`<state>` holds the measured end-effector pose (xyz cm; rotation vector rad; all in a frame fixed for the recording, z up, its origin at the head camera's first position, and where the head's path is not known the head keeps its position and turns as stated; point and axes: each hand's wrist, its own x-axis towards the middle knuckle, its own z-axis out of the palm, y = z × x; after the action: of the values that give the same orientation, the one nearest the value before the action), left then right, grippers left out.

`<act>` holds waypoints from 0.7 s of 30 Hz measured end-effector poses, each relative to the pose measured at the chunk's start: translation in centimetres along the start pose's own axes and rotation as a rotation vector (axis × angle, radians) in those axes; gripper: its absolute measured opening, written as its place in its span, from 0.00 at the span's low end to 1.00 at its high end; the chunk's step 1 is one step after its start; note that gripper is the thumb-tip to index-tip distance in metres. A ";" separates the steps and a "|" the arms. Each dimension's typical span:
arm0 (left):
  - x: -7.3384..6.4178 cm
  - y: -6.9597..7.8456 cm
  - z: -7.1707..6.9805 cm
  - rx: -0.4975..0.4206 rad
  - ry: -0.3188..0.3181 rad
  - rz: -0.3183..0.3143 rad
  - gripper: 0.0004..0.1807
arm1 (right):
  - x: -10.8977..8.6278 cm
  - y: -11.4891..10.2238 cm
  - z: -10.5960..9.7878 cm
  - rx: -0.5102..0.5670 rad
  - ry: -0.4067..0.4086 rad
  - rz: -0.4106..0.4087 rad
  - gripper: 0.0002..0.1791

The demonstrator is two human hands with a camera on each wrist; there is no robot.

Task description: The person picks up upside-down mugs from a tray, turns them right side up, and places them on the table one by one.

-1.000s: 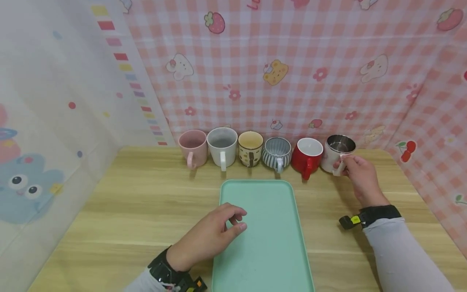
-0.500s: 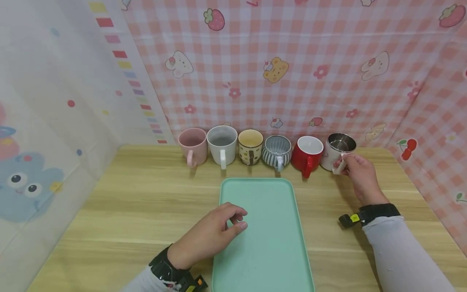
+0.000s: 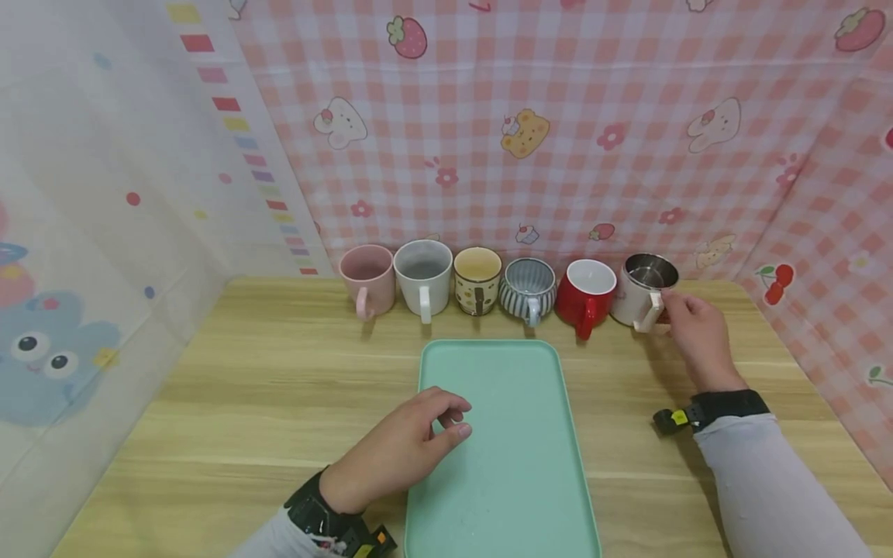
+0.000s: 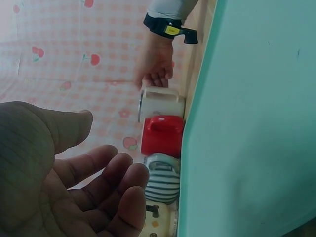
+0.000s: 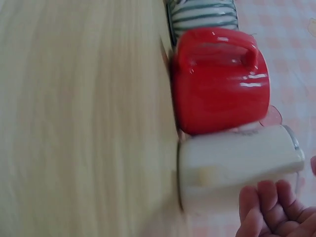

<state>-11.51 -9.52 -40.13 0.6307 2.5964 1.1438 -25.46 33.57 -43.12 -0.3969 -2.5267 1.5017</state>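
Observation:
A white mug with a steel inner wall stands at the right end of a row of mugs. Just right of its handle is my right hand, fingers loosely bent with nothing in them. The right wrist view shows those fingertips close by the mug; whether they touch it I cannot tell. Above the green tray my left hand hangs with relaxed fingers, holding nothing. The red mug is beside the white one.
Leftward along the row stand a striped mug, a yellow patterned mug, a grey-white mug and a pink mug. Behind them hangs a checked cloth. The wooden table extends on both sides of the tray.
My right hand has let go of the white mug's handle and shifted slightly right. The mug stays in its place in the row, and my left hand has hardly moved.

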 end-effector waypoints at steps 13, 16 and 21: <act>1.3 -0.3 -1.0 0.069 0.056 0.000 0.17 | -3.6 -4.6 -0.7 -0.216 0.073 -0.124 0.31; 1.8 0.0 -2.0 0.109 0.138 0.004 0.16 | -4.6 -6.0 0.2 -0.235 0.058 -0.202 0.29; 3.2 0.7 -3.3 0.208 0.260 0.023 0.19 | -6.0 -7.9 2.2 -0.273 0.020 -0.330 0.25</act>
<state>-15.38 -9.68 -37.52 0.5880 2.9650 1.0306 -21.47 26.24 -37.37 -0.0229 -2.6260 1.0353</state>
